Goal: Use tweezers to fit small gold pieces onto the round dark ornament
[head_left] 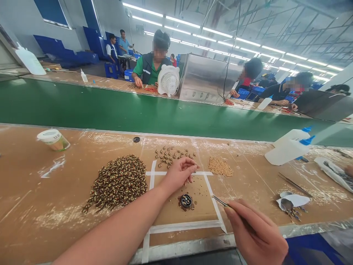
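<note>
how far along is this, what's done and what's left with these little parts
Done: unclear; the big brown-and-cream pile could be finished work or stock. In hand: one dark round piece sits in the taped square, the left hand reaches to the scattered small parts, and the right hand holds tweezers aimed at the piece. Left: probably plenty, judging by those scattered parts and the full heap of tan beads.
</note>
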The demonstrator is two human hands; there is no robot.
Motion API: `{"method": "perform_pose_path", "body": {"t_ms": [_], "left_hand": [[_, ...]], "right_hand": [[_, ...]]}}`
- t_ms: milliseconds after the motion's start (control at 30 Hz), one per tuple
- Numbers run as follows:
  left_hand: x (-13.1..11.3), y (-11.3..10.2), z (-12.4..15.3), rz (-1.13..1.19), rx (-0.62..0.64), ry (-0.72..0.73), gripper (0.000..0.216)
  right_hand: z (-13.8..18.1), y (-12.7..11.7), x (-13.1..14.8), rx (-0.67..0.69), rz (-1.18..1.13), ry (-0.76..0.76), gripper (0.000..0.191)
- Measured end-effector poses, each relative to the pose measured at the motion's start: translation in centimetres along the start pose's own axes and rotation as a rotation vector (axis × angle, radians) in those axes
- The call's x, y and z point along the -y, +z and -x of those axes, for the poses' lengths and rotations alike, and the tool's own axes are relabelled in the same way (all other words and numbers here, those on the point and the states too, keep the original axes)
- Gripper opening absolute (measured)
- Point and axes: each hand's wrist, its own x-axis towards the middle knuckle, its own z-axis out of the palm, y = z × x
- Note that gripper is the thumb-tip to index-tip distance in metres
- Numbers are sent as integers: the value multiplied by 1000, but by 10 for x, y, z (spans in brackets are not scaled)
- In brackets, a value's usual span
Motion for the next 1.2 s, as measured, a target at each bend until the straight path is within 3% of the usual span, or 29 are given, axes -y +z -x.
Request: {"method": "perform_pose_path", "body": {"t_ms": [100, 167, 300, 367, 400, 467, 500, 667, 767, 967, 1200], "left_hand": [[-1, 1, 0, -37, -49, -11, 33], [-2, 2, 0, -49, -56, -22, 33], [-1, 2, 1, -47, -36, -16, 31], [0, 1, 2, -41, -22, -19, 31], [0, 1, 2, -39, -14, -21, 32], [1, 1, 3, -35, 5, -24, 33], [1, 1, 3, -37, 13, -28, 33], [-2, 2, 6, -102, 49, -59, 35], [-6, 3, 9, -119, 70, -64, 37], [-10, 5, 10, -144, 111, -75, 34], [-9, 6, 9, -48, 126, -99, 39]], "right_hand": [[2, 8, -2, 222, -2, 18, 21], [0, 4, -2, 254, 0, 44, 20], [-6, -16, 6, -75, 54, 73, 14], [-7, -17, 9, -144, 35, 55, 15], [-7, -14, 9, -40, -13, 50, 13], [-6, -4, 4, 233, -93, 105, 27], [-6, 2, -2, 272, -110, 161, 28], [-8, 17, -41, 56, -212, 579, 36], [-10, 23, -60, -1, -342, 733, 40], [-8, 32, -73, -73, -612, 805, 49], [-8, 31, -75, -49, -821, 838, 55]]}}
